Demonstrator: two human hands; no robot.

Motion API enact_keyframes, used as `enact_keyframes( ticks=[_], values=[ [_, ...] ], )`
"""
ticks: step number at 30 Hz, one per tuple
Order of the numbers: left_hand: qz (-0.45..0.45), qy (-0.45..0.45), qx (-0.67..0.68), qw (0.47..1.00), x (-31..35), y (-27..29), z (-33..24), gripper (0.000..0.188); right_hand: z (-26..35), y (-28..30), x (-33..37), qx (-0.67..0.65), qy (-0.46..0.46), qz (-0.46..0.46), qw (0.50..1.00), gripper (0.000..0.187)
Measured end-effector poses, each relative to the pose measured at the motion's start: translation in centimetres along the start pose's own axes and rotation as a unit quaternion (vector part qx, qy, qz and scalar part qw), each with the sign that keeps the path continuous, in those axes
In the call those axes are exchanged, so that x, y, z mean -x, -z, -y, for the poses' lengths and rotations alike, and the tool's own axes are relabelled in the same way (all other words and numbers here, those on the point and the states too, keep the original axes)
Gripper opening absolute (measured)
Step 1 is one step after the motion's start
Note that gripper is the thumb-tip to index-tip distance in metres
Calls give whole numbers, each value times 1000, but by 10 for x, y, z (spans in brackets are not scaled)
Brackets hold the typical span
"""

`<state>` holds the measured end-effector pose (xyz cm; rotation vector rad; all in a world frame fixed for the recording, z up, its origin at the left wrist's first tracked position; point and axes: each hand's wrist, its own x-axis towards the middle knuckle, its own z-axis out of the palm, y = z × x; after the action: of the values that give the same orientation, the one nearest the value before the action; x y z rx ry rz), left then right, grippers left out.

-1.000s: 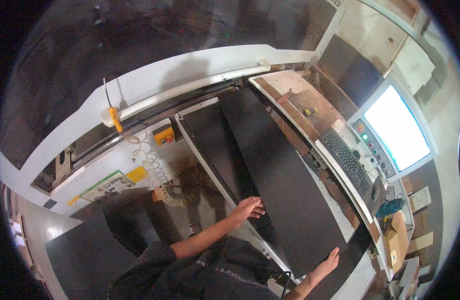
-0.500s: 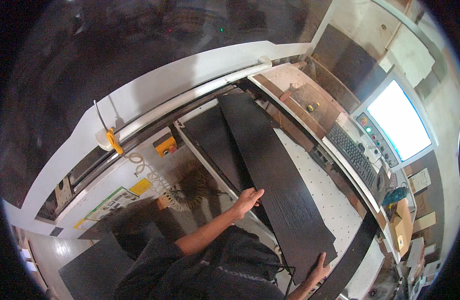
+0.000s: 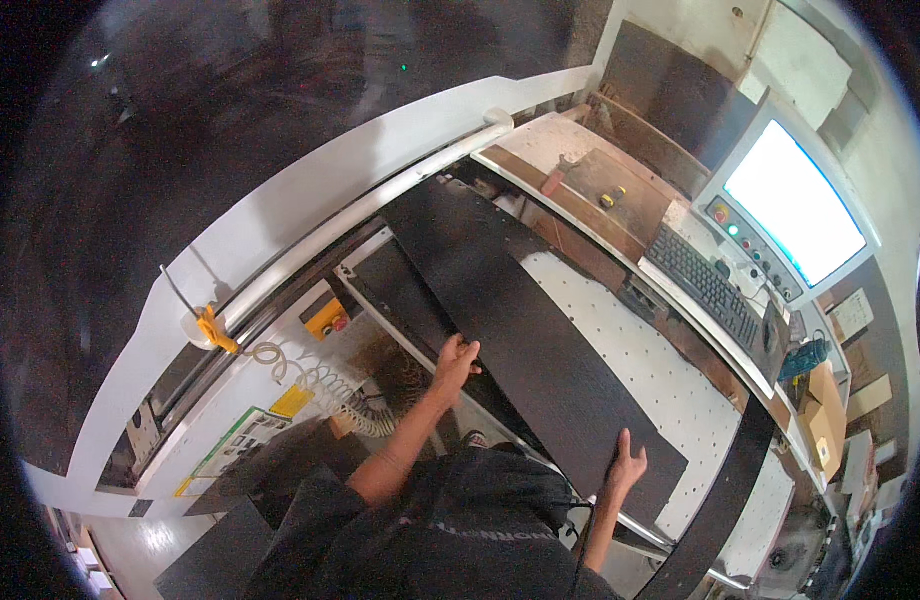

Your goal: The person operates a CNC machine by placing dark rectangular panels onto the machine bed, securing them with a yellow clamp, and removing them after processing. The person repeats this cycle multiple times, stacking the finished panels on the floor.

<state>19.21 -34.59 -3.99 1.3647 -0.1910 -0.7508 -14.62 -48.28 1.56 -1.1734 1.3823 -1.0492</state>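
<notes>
A long dark board (image 3: 540, 360) with a faint grain slants across a white dotted work surface (image 3: 670, 385). My left hand (image 3: 457, 366) is closed on the board's left edge, thumb on top and the other fingers partly hidden. Toward the near end, my right hand (image 3: 624, 468) rests on the board with fingers apart. Beneath the left edge lies another dark panel (image 3: 395, 290), partly covered. A dark strip (image 3: 725, 490) crosses the work surface to the right of the board's near end.
A keyboard (image 3: 702, 285) and a lit screen (image 3: 795, 205) with control buttons stand at the right. A white rail (image 3: 350, 230) runs along the far side. At the left hang a coiled hose (image 3: 320, 378) and a yellow air gun (image 3: 215, 328). A cardboard box (image 3: 825, 425) sits far right.
The board has shifted away from me and to the left. My left hand has gone with its edge, while my right hand has moved from the near corner onto the board's face.
</notes>
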Motion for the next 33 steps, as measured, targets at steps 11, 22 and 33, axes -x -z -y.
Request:
enact_keyframes(
  ticks=[11,22,33],
  values=[
    [277,-20,-205,938,-27,-4,-75,52,-14,-49,-186,29,71,5,997,39],
    [165,-48,-304,937,-60,-10,-91,52,-7,5,-265,134,143,38,980,48],
    [-45,-169,-529,831,-203,-46,-31,113,-23,2,-214,384,308,180,852,93]
  ],
)
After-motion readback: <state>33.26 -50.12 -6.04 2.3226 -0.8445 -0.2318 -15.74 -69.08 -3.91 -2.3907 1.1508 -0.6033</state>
